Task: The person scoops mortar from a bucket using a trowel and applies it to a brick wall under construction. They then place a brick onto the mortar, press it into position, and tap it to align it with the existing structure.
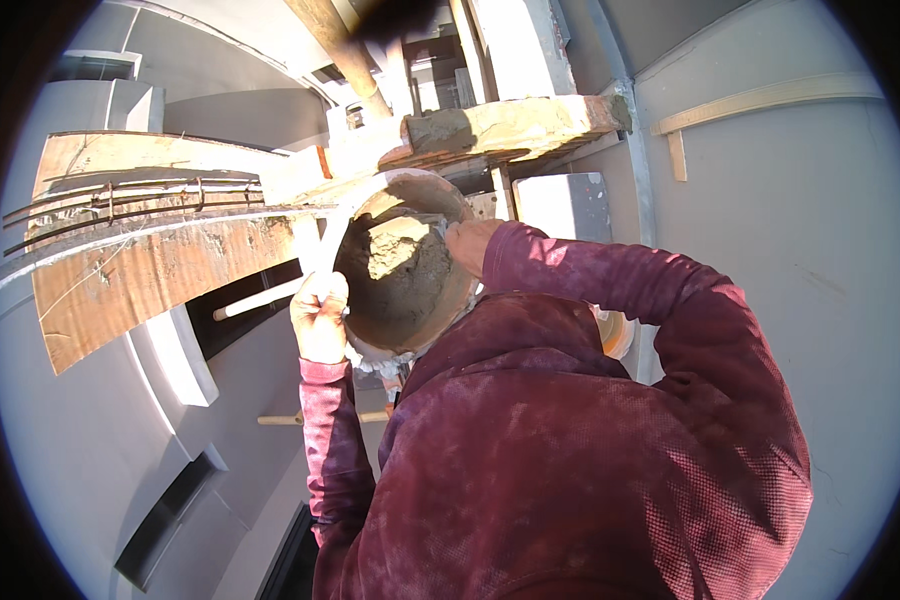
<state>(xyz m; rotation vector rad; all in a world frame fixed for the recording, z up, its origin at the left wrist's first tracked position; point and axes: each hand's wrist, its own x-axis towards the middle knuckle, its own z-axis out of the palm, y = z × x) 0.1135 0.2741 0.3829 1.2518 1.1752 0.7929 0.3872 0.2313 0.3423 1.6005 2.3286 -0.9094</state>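
Note:
A round, pale bucket [347,225] is in front of my chest, its mouth facing up toward me. Wet grey mortar [405,262] lies inside it, partly sunlit. On the left side my left hand [320,312] is closed on the bucket's rim, thumb on top. My right hand [470,245] is closed at the right side of the bucket's mouth. A pale, thin edge shows by its fingertips over the mortar. Whether that is a tool or part of the rim I cannot tell. Both my arms are in dusty maroon sleeves.
Beyond the bucket runs a mortar-topped ledge [530,122]. To the left, steel reinforcing bars [110,205] lie between plywood boards [160,285]. A wooden pole [340,55] rises behind. A grey wall [790,230] with a timber strip [770,97] stands right. An orange-and-white container [613,333] shows beside my body.

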